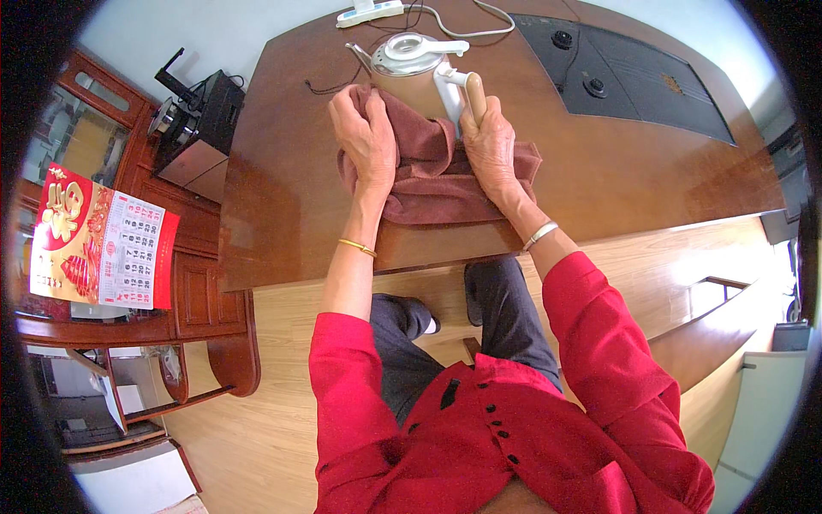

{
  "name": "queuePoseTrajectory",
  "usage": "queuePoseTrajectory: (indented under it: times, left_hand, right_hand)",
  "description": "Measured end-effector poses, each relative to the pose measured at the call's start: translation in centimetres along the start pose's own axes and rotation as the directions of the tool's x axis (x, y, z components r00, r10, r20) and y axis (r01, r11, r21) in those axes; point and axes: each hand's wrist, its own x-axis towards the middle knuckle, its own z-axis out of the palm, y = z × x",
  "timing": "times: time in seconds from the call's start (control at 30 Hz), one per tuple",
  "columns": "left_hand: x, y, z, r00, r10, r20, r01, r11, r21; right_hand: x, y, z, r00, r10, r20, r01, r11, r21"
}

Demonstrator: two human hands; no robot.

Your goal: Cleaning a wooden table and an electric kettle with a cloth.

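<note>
While the left hand (366, 137) pressed a reddish-brown cloth (432, 176) against the side of the electric kettle (413, 73), the right hand (491, 141) had its fingers curled tight around the kettle's tan handle (475, 96). Left fingers were lying close together, bent over a bunched-up bit of the cloth, thumb side toward the kettle body. Rest of the cloth was heaped on the dark wooden table (291, 206) between both wrists, right by the near edge. Kettle itself sat upright toward the far side of the table, silver lid on, spout pointing left. A white power strip (370, 12) with a cord was lying just behind it, and a black tea tray (629, 73) took up the far right of the tabletop, well apart from the hands. Off to the left there was a red wall calendar (98, 236) leaning on a wooden cabinet. Gold bangle on the left wrist, silver one on the right.
</note>
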Motion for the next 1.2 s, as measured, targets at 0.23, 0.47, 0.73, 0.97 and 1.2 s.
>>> queuePoseTrajectory:
  times: [0.23,0.47,0.73,0.97,1.2]
  left_hand:
    - [-0.4,-1.0,0.1,0.999,-0.002,-0.034,0.001,1.0,-0.03]
    - [-0.7,-1.3,0.2,0.997,-0.07,-0.019,0.068,0.995,-0.069]
    - [-0.9,-1.5,0.6,0.997,-0.065,-0.05,0.061,0.994,-0.091]
    - [-1.0,-1.4,0.5,0.996,-0.079,-0.051,0.076,0.994,-0.073]
    - [-1.2,-1.2,0.4,0.995,-0.097,-0.027,0.095,0.992,-0.087]
  right_hand:
    - [-0.1,-0.4,0.0,0.999,-0.013,-0.052,0.016,0.998,0.056]
    - [-0.2,-0.5,-0.3,1.0,0.014,-0.026,-0.013,0.999,0.041]
    - [0.0,-0.3,-0.3,0.999,0.012,-0.032,-0.011,1.0,0.026]
    - [0.0,-0.3,-0.2,0.999,-0.016,-0.028,0.017,0.999,0.029]
    - [0.1,-0.4,-0.2,0.999,0.034,-0.028,-0.032,0.997,0.075]
